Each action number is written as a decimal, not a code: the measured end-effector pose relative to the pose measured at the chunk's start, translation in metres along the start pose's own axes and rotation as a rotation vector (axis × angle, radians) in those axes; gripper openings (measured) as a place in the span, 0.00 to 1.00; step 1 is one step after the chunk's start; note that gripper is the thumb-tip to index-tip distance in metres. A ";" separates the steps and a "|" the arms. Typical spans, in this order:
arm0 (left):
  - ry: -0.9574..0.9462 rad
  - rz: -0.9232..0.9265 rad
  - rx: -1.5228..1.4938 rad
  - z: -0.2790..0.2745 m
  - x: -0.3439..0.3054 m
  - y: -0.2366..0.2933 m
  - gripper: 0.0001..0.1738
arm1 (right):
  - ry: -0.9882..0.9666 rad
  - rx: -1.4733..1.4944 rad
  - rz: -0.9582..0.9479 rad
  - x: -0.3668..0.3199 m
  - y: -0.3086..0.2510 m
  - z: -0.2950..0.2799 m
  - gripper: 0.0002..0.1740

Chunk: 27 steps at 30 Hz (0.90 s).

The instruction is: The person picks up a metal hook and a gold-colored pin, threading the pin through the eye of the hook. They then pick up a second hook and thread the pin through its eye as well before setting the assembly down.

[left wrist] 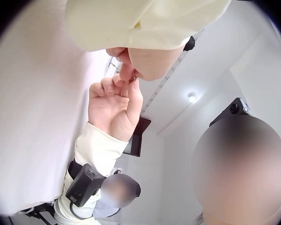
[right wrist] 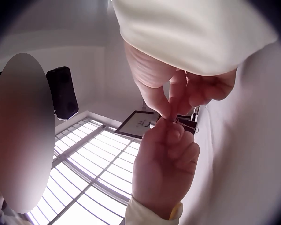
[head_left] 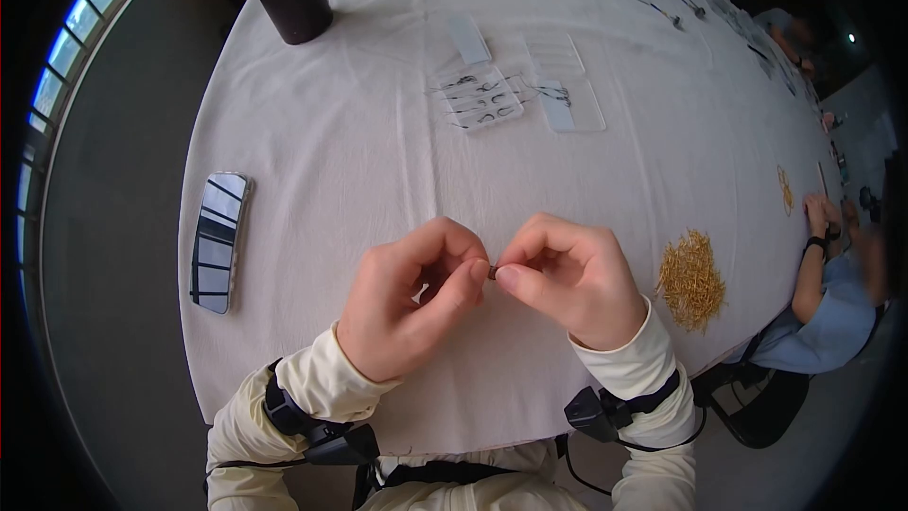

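Between the fingertips of both hands, over the near part of the table, is a tiny dark reddish-brown piece [head_left: 492, 273]; the fingers cover most of it, and its kind cannot be told. My left hand [head_left: 409, 298] pinches it from the left with thumb and index finger. From the right, the thumb and index finger of my right hand [head_left: 579, 279] pinch it too, the two hands' fingertips nearly meeting. In the left wrist view the right hand [left wrist: 110, 105] shows its palm side, other fingers loosely bent. The right wrist view shows the left hand [right wrist: 164, 164] below the right.
A pile of thin golden pieces [head_left: 692, 282] lies to the right. Ahead are a clear compartment box [head_left: 515, 112] of dark hooks and an opened clear case [head_left: 591, 114]. A phone [head_left: 219, 241] lies left; a dark tumbler [head_left: 286, 0] stands behind. Another person [head_left: 837, 308] sits at right.
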<state>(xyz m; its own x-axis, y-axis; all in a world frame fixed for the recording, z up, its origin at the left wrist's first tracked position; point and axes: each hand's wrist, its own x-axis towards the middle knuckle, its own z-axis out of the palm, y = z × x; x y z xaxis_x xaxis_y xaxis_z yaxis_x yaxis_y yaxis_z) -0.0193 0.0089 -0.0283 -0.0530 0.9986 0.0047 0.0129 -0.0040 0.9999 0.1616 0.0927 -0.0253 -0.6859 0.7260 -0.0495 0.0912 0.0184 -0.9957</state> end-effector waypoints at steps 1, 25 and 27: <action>-0.009 -0.027 -0.060 0.000 0.000 0.001 0.06 | 0.004 0.096 0.048 0.000 -0.003 0.001 0.04; -0.093 -0.184 -0.350 -0.003 -0.001 0.006 0.08 | 0.003 0.145 -0.057 0.000 -0.002 0.001 0.03; -0.092 -0.182 -0.344 -0.003 -0.001 0.005 0.08 | 0.000 0.130 -0.071 0.000 -0.002 0.001 0.03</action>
<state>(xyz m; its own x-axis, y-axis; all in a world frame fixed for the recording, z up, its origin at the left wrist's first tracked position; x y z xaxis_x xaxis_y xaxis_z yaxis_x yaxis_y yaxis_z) -0.0225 0.0081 -0.0230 0.0665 0.9852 -0.1582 -0.3245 0.1713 0.9303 0.1606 0.0921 -0.0232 -0.6876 0.7257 0.0217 -0.0519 -0.0193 -0.9985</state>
